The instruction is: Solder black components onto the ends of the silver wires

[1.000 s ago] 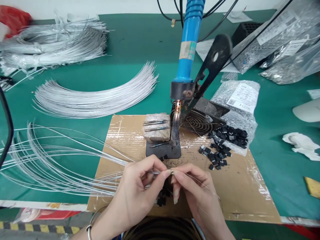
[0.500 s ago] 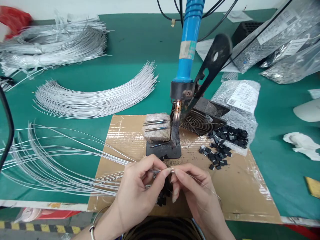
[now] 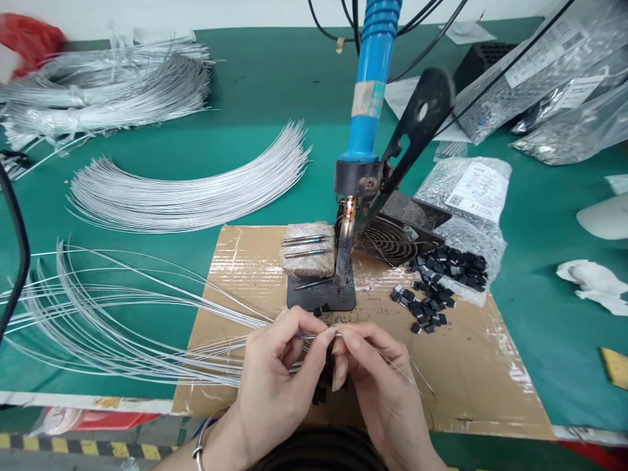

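Observation:
My left hand (image 3: 282,376) is closed, thumb and forefinger pinching a thin silvery-white wire (image 3: 309,337). Facing it, my right hand (image 3: 385,376) pinches the same wire's end; the tips of both hands nearly meet. A fine wire strand (image 3: 422,377) trails out behind the right fingers; whether it belongs to the held wire cannot be made out. Below the fingers lie small black connectors (image 3: 320,394), partly covered by the hands. Many loose wires (image 3: 147,367) run in from the left and pass behind my left hand.
A blue-handled soldering iron (image 3: 370,85) stands clamped above the cardboard (image 3: 471,386), beside a tip-cleaning block (image 3: 309,265) and a fan (image 3: 392,239). Black connectors (image 3: 432,297) spill from a plastic bag (image 3: 473,190) at right. A wire bundle (image 3: 191,196) lies at back left.
Both hands have shifted very slightly, the left a little to the right. The strand behind the right fingers now sticks out more to the right. Both pinches stay closed.

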